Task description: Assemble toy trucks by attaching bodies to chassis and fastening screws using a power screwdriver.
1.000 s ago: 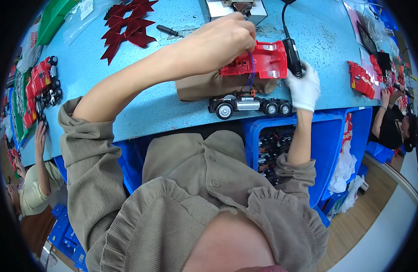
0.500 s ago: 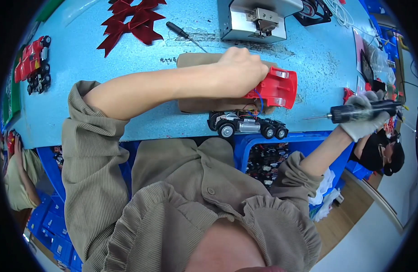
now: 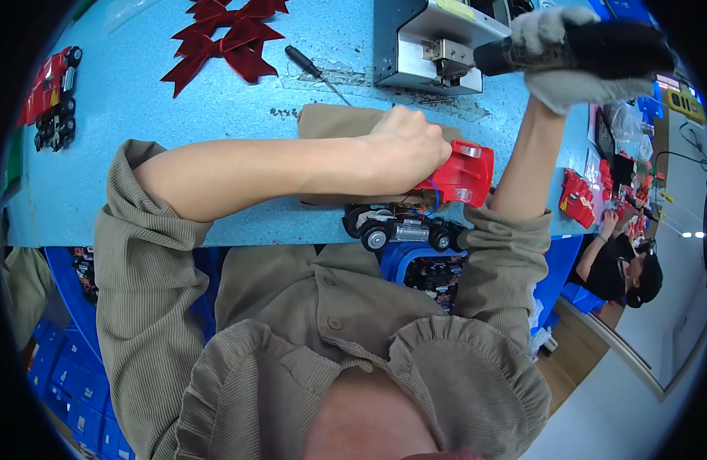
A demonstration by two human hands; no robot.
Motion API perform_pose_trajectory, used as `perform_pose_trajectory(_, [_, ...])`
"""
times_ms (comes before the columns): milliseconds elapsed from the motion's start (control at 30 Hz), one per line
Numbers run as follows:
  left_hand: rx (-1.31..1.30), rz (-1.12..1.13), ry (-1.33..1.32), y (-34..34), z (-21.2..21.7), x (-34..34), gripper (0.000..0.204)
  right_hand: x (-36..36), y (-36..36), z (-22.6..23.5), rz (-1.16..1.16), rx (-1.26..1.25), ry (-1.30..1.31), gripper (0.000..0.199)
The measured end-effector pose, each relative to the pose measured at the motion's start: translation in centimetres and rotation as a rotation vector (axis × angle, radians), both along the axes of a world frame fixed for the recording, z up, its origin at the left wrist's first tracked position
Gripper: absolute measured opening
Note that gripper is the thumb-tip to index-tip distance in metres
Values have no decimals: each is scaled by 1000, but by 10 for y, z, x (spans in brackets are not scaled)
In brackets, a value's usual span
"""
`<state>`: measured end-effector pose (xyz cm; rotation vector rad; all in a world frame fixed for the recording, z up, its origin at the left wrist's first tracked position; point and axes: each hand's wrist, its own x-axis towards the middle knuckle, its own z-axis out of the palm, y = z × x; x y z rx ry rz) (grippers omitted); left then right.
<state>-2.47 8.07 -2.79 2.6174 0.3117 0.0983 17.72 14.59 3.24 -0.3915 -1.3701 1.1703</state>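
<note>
My left hand [image 3: 409,149] is bare and closed around a red plastic toy truck cab [image 3: 470,170], its open underside showing, over a brown padded block [image 3: 330,119]. Thin wires run from the cab to a black and silver truck chassis [image 3: 406,230] at the table's front edge. In a grey-white glove, my right hand [image 3: 557,65] grips a black electric screwdriver [image 3: 618,50], raised at the far right. The driver's front end points left at the small metal fitting [image 3: 448,55] of a silver box-shaped machine [image 3: 415,38]; I cannot make out its bit.
A hand screwdriver [image 3: 304,60] and dark red bows [image 3: 231,46] lie at the back. Another red truck [image 3: 50,96] stands far left. Red parts [image 3: 577,198] lie at right, near a co-worker [image 3: 618,268]. A blue bin [image 3: 403,264] sits below the table edge.
My right hand has lifted the electric screwdriver from the table's right side up and away, toward the silver machine. My left hand keeps its hold on the red cab, nearly still.
</note>
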Motion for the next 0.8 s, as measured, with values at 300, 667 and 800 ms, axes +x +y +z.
perform_pose_trajectory(300, [37, 46, -26, -2, -5, -1, 13, -42, -68, -14, -752, 192, -138, 89])
perform_pose_trajectory(667, [77, 17, -31, 4, -7, 7, 10, -66, -185, 13, -616, 205, 91, 81])
perform_pose_trajectory(800, [79, 27, -61, 4, -9, 5, 10, -73, -172, -22, -557, 114, 80, 85])
